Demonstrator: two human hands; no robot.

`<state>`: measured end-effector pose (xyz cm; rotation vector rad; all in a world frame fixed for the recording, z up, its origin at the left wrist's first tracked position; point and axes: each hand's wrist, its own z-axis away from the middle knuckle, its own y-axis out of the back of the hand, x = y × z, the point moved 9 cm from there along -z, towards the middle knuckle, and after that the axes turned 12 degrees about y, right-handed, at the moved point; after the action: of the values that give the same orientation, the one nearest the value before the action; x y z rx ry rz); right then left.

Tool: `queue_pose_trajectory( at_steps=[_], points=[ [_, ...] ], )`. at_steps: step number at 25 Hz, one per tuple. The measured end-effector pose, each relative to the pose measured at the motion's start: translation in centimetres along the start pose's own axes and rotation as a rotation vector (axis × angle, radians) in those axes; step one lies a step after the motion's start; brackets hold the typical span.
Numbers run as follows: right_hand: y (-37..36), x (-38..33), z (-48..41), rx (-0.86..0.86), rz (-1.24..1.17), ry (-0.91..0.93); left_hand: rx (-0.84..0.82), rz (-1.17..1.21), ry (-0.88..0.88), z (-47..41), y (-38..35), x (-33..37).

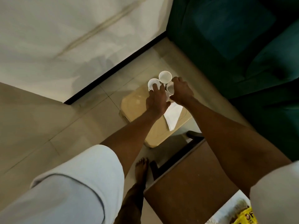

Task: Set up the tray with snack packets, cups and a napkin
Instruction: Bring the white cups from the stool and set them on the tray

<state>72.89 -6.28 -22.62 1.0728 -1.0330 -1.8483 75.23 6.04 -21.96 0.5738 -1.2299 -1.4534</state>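
A pale beige tray (137, 102) lies below me, seemingly on the tiled floor. White cups cluster at its far end. My left hand (156, 101) has fingers over the rim of the left cup (152, 83). My right hand (182, 92) grips the right cup (170, 88), which is tilted on its side. A third cup (165, 76) stands upright behind them, and part of another shows between my hands. A folded white napkin (174, 114) rests on the tray's right side, under my right wrist. Yellow snack packets (246, 218) show at the bottom right corner.
A brown wooden table (191, 183) stands near me at right, holding a printed sheet. A dark green sofa (242, 46) fills the upper right. A white marble surface with a black edge (48, 38) is at upper left. My bare foot (141, 168) stands near the tray.
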Motion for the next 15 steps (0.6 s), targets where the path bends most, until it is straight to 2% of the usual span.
queue_pose_trajectory(
  at_steps=[6,11,15],
  points=[
    [-0.4,0.3,-0.2,0.123,0.031,-0.049,0.097,-0.035,0.012,-0.2,-0.4,1.1],
    [-0.5,-0.7,0.0,0.143,-0.039,-0.077,0.085,-0.048,0.022,-0.7,-0.1,-0.1],
    [1.2,1.5,3.9,0.197,-0.117,-0.139,0.045,-0.058,-0.083,0.6,0.9,2.7]
  ],
)
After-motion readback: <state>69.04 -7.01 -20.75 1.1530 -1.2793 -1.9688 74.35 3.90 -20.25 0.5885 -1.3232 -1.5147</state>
